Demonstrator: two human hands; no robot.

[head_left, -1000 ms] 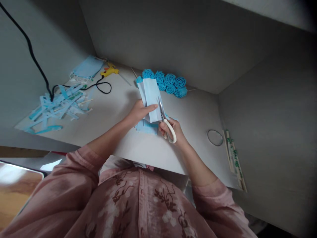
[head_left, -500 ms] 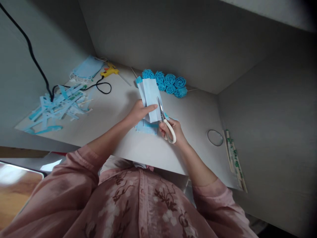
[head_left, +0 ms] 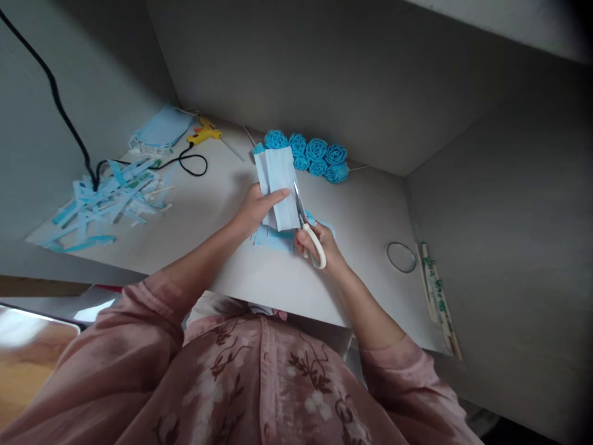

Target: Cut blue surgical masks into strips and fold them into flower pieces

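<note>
My left hand [head_left: 254, 209] pinches a stack of pale blue face mask pieces [head_left: 281, 176], thumb on top and fingers hidden underneath. My right hand [head_left: 328, 244] is closed around the white-handled scissors [head_left: 317, 248]. Their metal blades lie along the right edge of the held pieces, pointing away from me. More light blue mask pieces [head_left: 275, 240] rest on the table just below the stack. A bit of blue material shows beside the scissors, partly hidden by the right hand. Behind the stack sits a cluster of blue rosettes [head_left: 317, 149].
A heap of blue and white strips [head_left: 106, 201] lies at the left of the white table [head_left: 259, 284]. Beyond it are whole masks [head_left: 162, 130] and a yellow glue gun [head_left: 204, 131] with a black cord. To the right are a thin ring [head_left: 401, 257] and green-marked sticks [head_left: 435, 290].
The scissors' blades, earlier over the mask piece, now run along its right edge, which looks narrower. The held stack has shifted slightly left. Both hands keep their grips.
</note>
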